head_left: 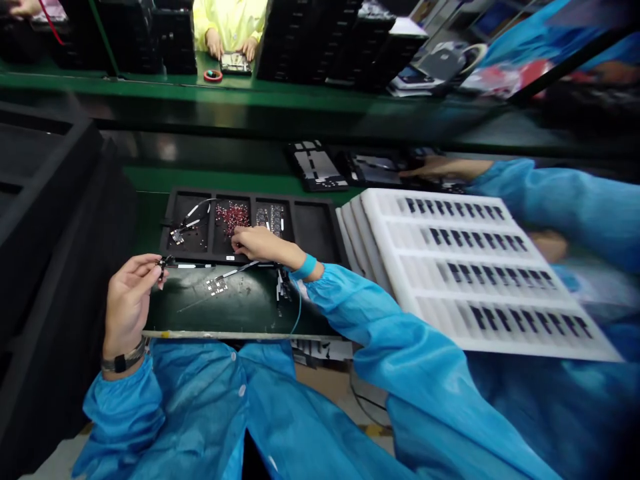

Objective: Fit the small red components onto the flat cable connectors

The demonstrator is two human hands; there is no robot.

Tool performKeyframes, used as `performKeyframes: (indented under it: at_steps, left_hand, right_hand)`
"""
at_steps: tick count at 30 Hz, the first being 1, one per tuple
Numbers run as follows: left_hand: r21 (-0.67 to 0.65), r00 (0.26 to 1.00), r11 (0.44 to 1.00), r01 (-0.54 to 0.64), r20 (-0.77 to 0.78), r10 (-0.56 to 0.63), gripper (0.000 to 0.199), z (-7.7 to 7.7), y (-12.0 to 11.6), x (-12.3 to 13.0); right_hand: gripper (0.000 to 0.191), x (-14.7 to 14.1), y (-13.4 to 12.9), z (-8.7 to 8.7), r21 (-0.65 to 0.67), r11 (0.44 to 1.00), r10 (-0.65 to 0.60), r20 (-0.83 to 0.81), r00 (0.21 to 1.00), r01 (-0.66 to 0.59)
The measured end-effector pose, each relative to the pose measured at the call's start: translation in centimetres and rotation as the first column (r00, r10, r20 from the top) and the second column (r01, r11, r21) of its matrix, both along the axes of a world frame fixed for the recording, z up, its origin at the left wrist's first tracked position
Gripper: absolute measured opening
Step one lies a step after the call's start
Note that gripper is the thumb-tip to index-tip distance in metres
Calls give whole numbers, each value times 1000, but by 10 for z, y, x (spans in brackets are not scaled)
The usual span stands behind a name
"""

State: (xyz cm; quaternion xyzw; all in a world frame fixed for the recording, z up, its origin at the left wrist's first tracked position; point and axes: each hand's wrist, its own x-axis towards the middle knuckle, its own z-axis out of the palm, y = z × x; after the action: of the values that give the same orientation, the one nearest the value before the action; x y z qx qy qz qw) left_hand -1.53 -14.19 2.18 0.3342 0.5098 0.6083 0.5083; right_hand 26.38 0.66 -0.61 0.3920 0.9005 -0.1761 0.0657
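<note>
My left hand (131, 297) pinches a small black electronic part (163, 264) between thumb and fingertips, near the left front corner of a black foam tray (315, 255). My right hand (260, 244) reaches into the tray at the compartment of tiny red parts (232, 215). Its fingers are pinched together and pointing down; whatever is between them is hidden. Beside the red parts lie a cable with a small board (178, 236) on the left and several small grey parts (274, 217) on the right. A small flex board (217, 287) rests on the green bench in front of the tray.
Stacked white foam trays (415, 267) with rows of black parts stand at right. Black foam boxes (55, 267) rise at left. Behind the tray lie flat device housings (320, 167), where a co-worker's hand (445, 168) reaches in. Another person in yellow (230, 27) works across the bench.
</note>
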Motion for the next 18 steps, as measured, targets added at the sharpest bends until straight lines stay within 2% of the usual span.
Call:
performKeyframes:
  at_steps: [2, 4, 8, 13, 18]
  left_hand:
    - [3, 1000, 1000, -17, 9, 17, 34, 3, 0, 1]
    - [18, 998, 999, -49, 28, 49, 32, 7, 0, 3]
    - [73, 989, 989, -130, 74, 125, 33, 14, 5, 9]
    - [118, 985, 981, -154, 90, 144, 43, 13, 21, 28]
    - [129, 990, 982, -139, 51, 133, 38, 0, 42, 56]
  right_hand:
    - [9, 4, 0, 0, -19, 999, -44, -119, 992, 42]
    - [9, 8, 0, -2, -79, 991, -123, -291, 949, 104]
    - [4, 10, -3, -8, -230, 960, -264, -572, 776, 157]
    - [9, 4, -17, -5, -292, 951, -291, -721, 629, 105]
    - [15, 3, -38, 7, -249, 960, -275, -776, 568, 124]
